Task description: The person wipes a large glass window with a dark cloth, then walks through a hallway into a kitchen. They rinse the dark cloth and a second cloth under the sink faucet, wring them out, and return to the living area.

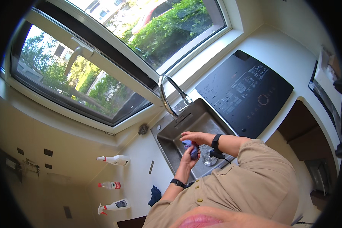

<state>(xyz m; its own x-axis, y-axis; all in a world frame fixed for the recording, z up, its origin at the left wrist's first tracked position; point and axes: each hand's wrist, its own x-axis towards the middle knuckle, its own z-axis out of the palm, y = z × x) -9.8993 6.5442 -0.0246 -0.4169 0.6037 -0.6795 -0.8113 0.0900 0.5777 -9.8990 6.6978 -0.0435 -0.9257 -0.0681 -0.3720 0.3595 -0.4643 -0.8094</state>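
Observation:
Over the metal sink (171, 151), a bunched purple-blue cloth (193, 153) is squeezed between my two hands. My left hand (190, 159) grips its lower part, the thumb lying across it. Against the upper end of the cloth rests my right hand (194, 137), its fingers stretched out over the basin; how firmly it holds the cloth is hard to tell. The sink's round drain fitting (209, 159) shows beside the hands. Above the basin arches a chrome faucet (165, 94); whether water runs is unclear.
A black induction cooktop (245, 94) with water drops adjoins the sink. Opposite it on the counter are two spray bottles (118, 160), a plastic bottle (111, 185), a dark blue cloth (155, 196) and a steel wool scrubber (143, 129). A window sash (131, 88) leans inward above the counter.

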